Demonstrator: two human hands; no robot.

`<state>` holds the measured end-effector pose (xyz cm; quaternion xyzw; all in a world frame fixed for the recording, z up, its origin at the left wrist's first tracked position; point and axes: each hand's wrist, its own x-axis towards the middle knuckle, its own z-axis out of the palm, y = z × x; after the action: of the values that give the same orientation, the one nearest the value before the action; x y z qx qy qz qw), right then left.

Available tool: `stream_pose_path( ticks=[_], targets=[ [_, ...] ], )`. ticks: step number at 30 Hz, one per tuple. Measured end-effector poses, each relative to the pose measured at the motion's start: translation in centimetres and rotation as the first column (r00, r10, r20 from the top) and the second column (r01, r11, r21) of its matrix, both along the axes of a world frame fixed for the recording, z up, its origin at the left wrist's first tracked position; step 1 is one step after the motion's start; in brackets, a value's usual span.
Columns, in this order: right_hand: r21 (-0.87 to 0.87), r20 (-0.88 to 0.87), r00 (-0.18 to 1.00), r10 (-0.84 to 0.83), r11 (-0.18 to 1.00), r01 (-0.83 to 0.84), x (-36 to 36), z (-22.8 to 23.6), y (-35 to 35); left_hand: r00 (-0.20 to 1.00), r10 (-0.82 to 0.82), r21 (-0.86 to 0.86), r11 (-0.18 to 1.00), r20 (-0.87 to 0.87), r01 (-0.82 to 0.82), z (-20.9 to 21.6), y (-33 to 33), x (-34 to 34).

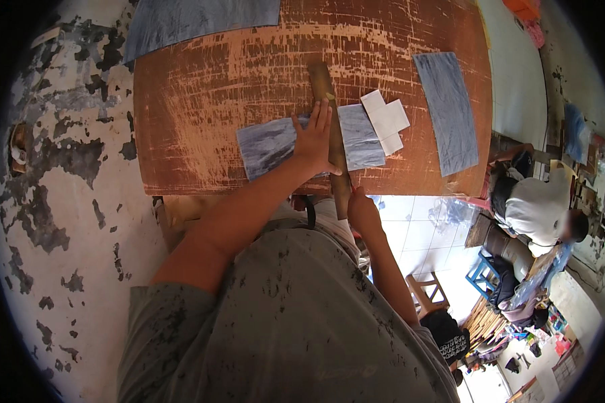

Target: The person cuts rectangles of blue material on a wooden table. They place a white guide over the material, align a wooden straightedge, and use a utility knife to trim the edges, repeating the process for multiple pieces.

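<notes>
My left hand (312, 138) lies with fingers spread, pressing a long brown straightedge (337, 129) down on a streaked blue-grey sheet (267, 144). The sheet shows on both sides of the straightedge, which runs past the table's near edge. Close to that edge, beside the straightedge, my right hand (365, 213) is closed round a slim knife; only a little of it shows at the fingers. A white cross-shaped paper template (386, 121) lies at the right end of the sheet, partly over it.
The worn brown tabletop (202, 114) carries another blue-grey strip (448, 113) at right and a larger blue-grey sheet (202, 23) at the far left. A peeling wall (81, 188) stands at left. At right are a seated person (538, 208), a brown stool (427, 293) and a blue stool (482, 273).
</notes>
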<state>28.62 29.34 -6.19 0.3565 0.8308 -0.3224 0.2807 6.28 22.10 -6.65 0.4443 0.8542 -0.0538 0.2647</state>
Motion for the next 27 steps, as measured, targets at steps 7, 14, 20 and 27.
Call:
stream_pose_path(
  ticks=[7,14,20,27],
  targets=[
    [0.113,-0.157,0.976,0.15,0.985,-0.133,-4.6,1.4,3.9,1.0,0.002,0.006,1.0,-0.009,-0.002,-0.5,-0.5,0.1],
    [0.197,-0.372,0.908,0.193,0.972,-0.126,-15.8,1.0,5.1,1.0,0.008,0.071,0.997,-0.007,-0.007,-1.0,-0.5,0.0],
    [0.072,-0.279,0.96,0.014,0.997,0.007,-17.0,0.0,4.9,1.0,0.013,0.079,0.997,-0.019,-0.011,-1.1,-0.5,0.2],
    [0.258,-0.293,0.84,0.457,0.883,-0.391,-12.6,-2.0,4.5,1.0,-0.02,-0.029,0.999,-0.02,0.02,-0.1,-0.1,-0.1]
  ],
)
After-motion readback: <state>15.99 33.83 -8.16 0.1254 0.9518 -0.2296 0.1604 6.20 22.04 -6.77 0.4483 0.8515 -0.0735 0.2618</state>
